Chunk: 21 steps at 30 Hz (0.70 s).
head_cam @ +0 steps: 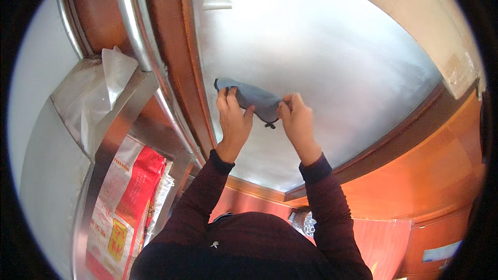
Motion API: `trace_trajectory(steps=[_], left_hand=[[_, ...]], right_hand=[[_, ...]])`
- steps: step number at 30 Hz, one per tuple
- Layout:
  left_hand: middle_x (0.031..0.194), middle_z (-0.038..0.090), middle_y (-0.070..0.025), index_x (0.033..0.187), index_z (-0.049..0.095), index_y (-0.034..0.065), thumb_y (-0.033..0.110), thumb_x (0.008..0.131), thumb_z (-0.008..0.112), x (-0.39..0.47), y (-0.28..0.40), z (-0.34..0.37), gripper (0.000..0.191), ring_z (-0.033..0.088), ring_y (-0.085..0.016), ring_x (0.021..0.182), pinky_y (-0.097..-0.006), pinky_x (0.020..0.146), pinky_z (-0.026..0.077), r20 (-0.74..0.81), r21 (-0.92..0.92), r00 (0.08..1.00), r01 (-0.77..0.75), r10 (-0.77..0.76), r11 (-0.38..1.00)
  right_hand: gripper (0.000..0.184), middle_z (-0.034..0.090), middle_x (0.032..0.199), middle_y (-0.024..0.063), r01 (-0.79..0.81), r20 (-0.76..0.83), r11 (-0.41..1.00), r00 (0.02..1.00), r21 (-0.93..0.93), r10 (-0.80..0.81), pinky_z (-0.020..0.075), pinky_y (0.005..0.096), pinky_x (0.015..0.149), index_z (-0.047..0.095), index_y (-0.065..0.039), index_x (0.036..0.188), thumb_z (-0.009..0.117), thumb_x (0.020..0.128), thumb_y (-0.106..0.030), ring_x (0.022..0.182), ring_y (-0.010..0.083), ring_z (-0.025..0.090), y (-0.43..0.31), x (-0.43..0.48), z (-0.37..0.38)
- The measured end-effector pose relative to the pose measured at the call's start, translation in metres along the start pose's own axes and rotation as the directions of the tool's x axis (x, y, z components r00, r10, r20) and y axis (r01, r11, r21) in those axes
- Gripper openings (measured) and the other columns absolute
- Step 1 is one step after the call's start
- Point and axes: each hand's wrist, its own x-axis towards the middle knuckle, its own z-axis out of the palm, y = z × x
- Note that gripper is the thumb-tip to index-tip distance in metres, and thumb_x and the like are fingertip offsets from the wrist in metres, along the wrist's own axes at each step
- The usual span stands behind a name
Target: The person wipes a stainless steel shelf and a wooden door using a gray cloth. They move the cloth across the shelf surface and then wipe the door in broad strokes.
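A grey-blue folded fabric piece with black edging spans the gap between my two hands. A small dark bow or tie hangs at its lower right edge; its exact kind cannot be told. My left hand has its fingers curled over the near edge at the left part of the cloth, the thumb pressing lower down. Between thumb and fingers, my right hand pinches the right end. Both hands are over a shiny silver-grey tabletop with a brown wooden rim. Whether the cloth touches the surface is unclear.
Metal tubes run along the left, beside a metal-edged unit with a clear plastic sheet on it. Printed red-and-white bags lie lower left. A beige board borders the upper right. The reddish floor shows below.
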Motion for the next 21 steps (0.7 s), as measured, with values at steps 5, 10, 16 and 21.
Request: trace_trajectory(steps=[5,10,16,21], left_hand=[[0.153,0.037,-0.0349,0.148,0.043,-0.0100,0.003,0.090,0.081,0.040,-0.010,-0.020,0.071,0.044,-0.053,0.138,-0.0536,0.111,0.045,-0.114,0.135,0.989,-0.077,0.093,0.988],[0.146,0.046,-0.0316,0.144,0.049,-0.0094,0.008,0.094,0.078,0.033,-0.024,-0.034,0.061,0.049,-0.050,0.135,-0.0521,0.111,0.046,-0.037,0.157,0.999,-0.032,0.039,0.987],[0.136,0.055,-0.0297,0.139,0.054,-0.0044,0.018,0.097,0.078,0.026,-0.030,-0.040,0.053,0.058,-0.049,0.126,-0.0518,0.104,0.050,0.057,0.172,0.996,0.055,-0.065,0.984],[0.114,0.068,-0.0237,0.130,0.055,0.0015,0.017,0.096,0.078,0.059,0.007,-0.026,0.044,0.071,-0.045,0.098,-0.0511,0.082,0.057,0.065,0.208,0.997,-0.046,0.033,0.977]], right_hand=[[0.015,0.070,0.080,0.0233,0.081,-0.037,0.997,0.996,0.004,-0.081,0.0543,0.0518,0.065,0.060,-0.003,0.105,0.069,0.100,-0.013,0.075,0.0458,0.071,-0.025,0.033,0.008],[0.015,0.071,0.080,0.0223,0.071,0.030,0.992,0.997,-0.100,-0.068,0.0544,0.0526,0.064,0.061,-0.003,0.107,0.069,0.101,-0.014,0.076,0.0456,0.071,-0.021,0.020,0.020],[0.011,0.075,0.080,0.0200,0.048,-0.054,0.996,0.997,-0.075,-0.052,0.0576,0.0406,0.063,0.060,-0.001,0.104,0.066,0.104,-0.010,0.073,0.0340,0.077,0.002,-0.002,0.016],[0.011,0.075,0.078,0.0176,-0.028,-0.144,0.996,0.989,-0.087,0.015,0.0575,0.0368,0.061,0.060,0.001,0.101,0.064,0.104,-0.008,0.069,0.0282,0.076,-0.013,0.020,-0.022]])
